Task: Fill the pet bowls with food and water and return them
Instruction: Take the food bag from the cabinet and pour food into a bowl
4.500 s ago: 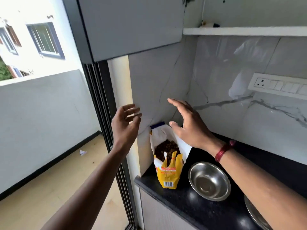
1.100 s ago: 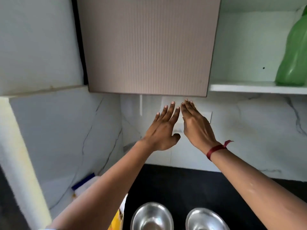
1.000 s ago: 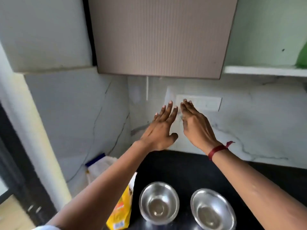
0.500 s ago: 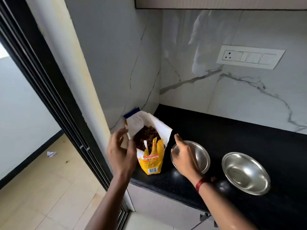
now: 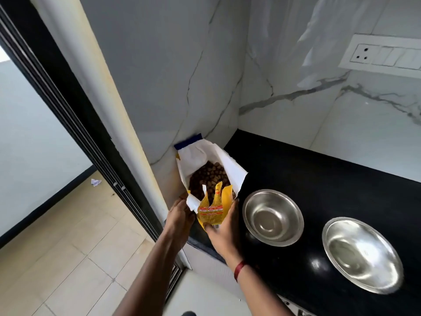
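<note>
A yellow and white pet food bag (image 5: 210, 208) stands open in the corner of the black counter (image 5: 319, 179), with brown kibble (image 5: 208, 180) showing inside. My left hand (image 5: 178, 218) grips the bag's left side and my right hand (image 5: 224, 228) wraps its lower right side. Two empty steel bowls sit to the right: the near bowl (image 5: 273, 216) just beside my right hand, the far bowl (image 5: 362, 254) toward the right edge.
Marble walls meet behind the bag, with a switch panel (image 5: 385, 55) high on the right. A white pillar (image 5: 107, 106) and a black sliding door frame (image 5: 75, 124) stand left of the counter. Beyond them lies a tiled balcony floor (image 5: 57, 236).
Both hands dropped from in front of the upper cabinet to the bag and closed on its sides. My view tilted down from the cabinet to the counter.
</note>
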